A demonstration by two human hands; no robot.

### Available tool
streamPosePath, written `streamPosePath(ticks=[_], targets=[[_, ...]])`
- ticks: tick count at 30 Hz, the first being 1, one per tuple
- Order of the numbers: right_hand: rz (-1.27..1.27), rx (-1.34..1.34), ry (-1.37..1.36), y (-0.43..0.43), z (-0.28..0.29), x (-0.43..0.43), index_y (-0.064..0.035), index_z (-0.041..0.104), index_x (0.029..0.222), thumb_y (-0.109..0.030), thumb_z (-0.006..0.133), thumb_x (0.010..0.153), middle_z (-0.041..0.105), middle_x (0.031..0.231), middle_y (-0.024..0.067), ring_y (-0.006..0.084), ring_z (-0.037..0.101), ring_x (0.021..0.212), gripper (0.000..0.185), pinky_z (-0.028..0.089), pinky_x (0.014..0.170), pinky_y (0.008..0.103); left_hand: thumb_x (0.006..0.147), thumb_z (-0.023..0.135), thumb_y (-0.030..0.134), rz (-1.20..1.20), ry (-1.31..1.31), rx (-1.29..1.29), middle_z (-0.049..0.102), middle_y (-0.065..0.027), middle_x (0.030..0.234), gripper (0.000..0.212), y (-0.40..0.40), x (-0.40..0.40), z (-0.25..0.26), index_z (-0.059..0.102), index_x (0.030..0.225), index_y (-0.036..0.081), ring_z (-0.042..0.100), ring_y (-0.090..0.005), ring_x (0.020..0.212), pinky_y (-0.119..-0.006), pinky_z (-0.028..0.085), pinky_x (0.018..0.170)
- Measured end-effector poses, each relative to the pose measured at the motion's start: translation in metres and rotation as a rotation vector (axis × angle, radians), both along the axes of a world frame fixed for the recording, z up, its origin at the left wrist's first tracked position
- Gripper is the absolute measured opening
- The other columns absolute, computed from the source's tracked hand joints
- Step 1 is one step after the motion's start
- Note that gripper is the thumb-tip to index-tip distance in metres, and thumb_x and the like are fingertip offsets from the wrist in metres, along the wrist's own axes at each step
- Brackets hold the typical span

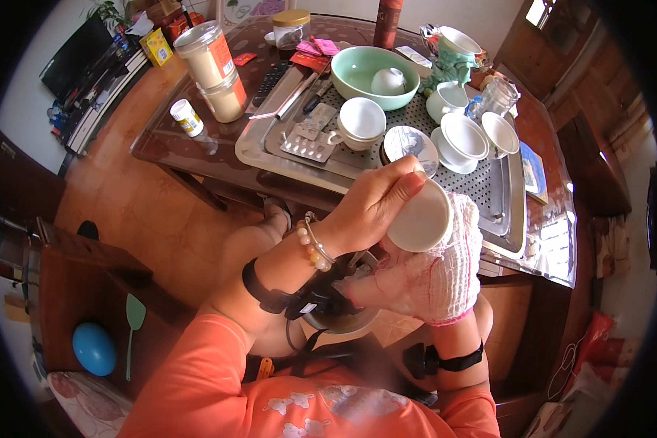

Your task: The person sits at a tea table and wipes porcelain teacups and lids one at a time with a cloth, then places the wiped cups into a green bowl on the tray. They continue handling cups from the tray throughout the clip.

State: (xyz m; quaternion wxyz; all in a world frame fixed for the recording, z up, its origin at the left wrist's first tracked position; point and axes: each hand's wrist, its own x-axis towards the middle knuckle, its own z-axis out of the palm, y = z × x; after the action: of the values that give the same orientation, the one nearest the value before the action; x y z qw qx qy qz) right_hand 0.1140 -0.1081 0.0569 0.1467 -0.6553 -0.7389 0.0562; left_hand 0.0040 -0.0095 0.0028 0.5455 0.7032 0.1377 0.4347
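Observation:
A small white ceramic cup or lid [420, 218] is pinched by my left hand [375, 200], thumb on its near side. My right hand [435, 287] is covered by a white-and-pink gauze cloth [462, 235] that presses against the cup's right side. Its fingers are hidden under the cloth. Just beyond my hands, a perforated metal tea tray [334, 169] holds a stack of white cups [362, 120], patterned saucers [410, 147], a white lidless gaiwan [462, 139] and another white cup [500, 134].
A green bowl [350, 82] with a small cup inside stands at the tray's back. Left are stacked plastic jars [219, 82], a pill bottle [186, 117] and a blister pack [306, 147]. Below my arms is a metal basin [345, 323]. A blue balloon [94, 349] lies at lower left.

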Motion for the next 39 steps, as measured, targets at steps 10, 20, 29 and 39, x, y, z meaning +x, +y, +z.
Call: streamPosePath(ticks=[10, 20, 29, 39], targets=[[-0.083, 0.348, 0.154, 0.003, -0.022, 0.016, 0.0003, 0.064, 0.097, -0.015, 0.069, 0.069, 0.060, 0.096, 0.0200, 0.0383, 0.061, 0.085, 0.033, 0.052, 0.072, 0.0407, 0.101, 0.050, 0.029, 0.172, 0.290, 0.371, 0.060, -0.0130, 0.069, 0.026, 0.007, -0.010, 0.014, 0.055, 0.097, 0.003, 0.060, -0.0308, 0.061, -0.036, 0.046, 0.056], [-0.023, 0.206, 0.090, 0.008, -0.047, 0.008, -0.0068, 0.060, 0.114, -0.022, 0.064, 0.072, 0.060, 0.109, 0.0143, 0.0336, 0.056, 0.099, 0.044, 0.048, 0.083, 0.0393, 0.098, 0.054, 0.024, 0.561, 0.108, 0.702, 0.064, -0.0137, 0.074, 0.025, -0.015, -0.002, 0.009, 0.062, 0.102, 0.001, 0.062, -0.0325, 0.061, -0.036, 0.047, 0.055], [0.042, 0.170, 0.350, 0.001, -0.035, 0.044, -0.0074, 0.063, 0.106, -0.022, 0.069, 0.075, 0.062, 0.097, 0.0127, 0.0320, 0.063, 0.086, 0.035, 0.051, 0.073, 0.0389, 0.091, 0.061, 0.046, 0.341, 0.460, 0.788, 0.051, -0.0099, 0.059, 0.046, -0.004, -0.011, 0.027, 0.048, 0.074, 0.006, 0.056, -0.0300, 0.053, -0.039, 0.041, 0.047], [-0.263, 0.259, 0.151, 0.005, -0.036, 0.003, -0.0050, 0.059, 0.113, -0.016, 0.070, 0.072, 0.057, 0.110, 0.0150, 0.0334, 0.061, 0.097, 0.044, 0.051, 0.078, 0.0384, 0.097, 0.053, 0.043, 0.507, 0.274, 0.462, 0.055, -0.0132, 0.058, 0.041, -0.011, 0.003, 0.008, 0.052, 0.083, 0.005, 0.060, -0.0313, 0.053, -0.040, 0.041, 0.045]])
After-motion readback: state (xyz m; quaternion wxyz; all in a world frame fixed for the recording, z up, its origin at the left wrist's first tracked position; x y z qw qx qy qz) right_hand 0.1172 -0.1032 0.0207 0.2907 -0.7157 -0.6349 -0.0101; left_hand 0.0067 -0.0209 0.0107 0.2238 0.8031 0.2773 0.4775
